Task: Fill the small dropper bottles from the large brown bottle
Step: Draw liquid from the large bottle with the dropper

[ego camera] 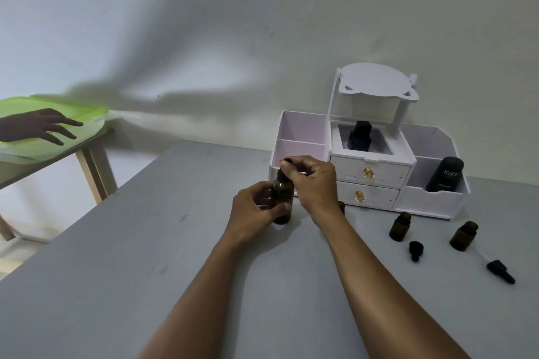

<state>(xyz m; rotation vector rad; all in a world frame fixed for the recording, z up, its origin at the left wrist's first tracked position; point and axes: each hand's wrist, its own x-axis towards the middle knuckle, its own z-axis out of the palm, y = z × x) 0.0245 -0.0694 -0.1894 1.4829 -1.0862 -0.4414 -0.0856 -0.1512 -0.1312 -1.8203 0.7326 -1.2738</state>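
Both hands at the large brown bottle (282, 201), mid-frame on the desk (145, 242).
Left hand (256, 207) wraps its body; right hand (313, 180) arches above, grip pinching the dropper cap (284, 170).

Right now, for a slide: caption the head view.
Left hand holds brown bottle; right hand pinches its dropper cap.

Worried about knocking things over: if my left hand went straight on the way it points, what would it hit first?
Probably the white organizer, just behind the large brown bottle your left hand grips; the gap is unclear.
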